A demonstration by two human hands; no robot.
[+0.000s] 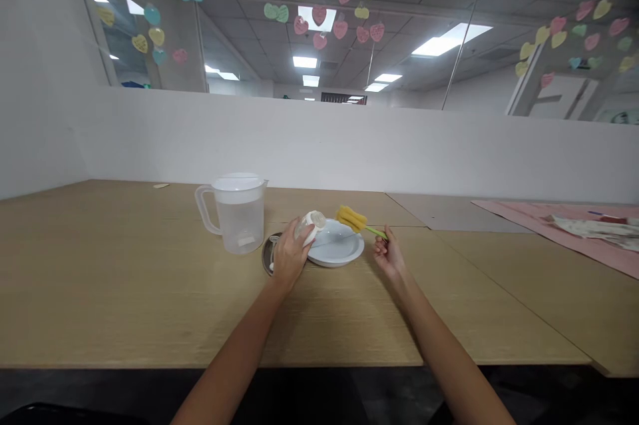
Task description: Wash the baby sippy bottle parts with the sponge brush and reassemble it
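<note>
My left hand (pixel 288 257) is wrapped round a small clear bottle (pixel 313 221) with white on it, tilted above the left side of a white bowl (pixel 335 253). In my right hand (pixel 390 252) is the green handle of a bottle brush, gripped near its end. The yellow sponge head of the bottle brush (pixel 351 218) points left over the bowl's far rim, apart from the bottle. Partly hidden behind my left hand, a round dark metal plate (pixel 266 258) carries small white pieces that I cannot make out.
A clear plastic pitcher (pixel 242 222) with a white lid stands left of the plate. A small pale flat piece (pixel 161 186) lies at the back left. On the right, a pink cloth (pixel 564 235) bears some items. A white wall (pixel 319 145) rises behind the wooden table (pixel 150 292).
</note>
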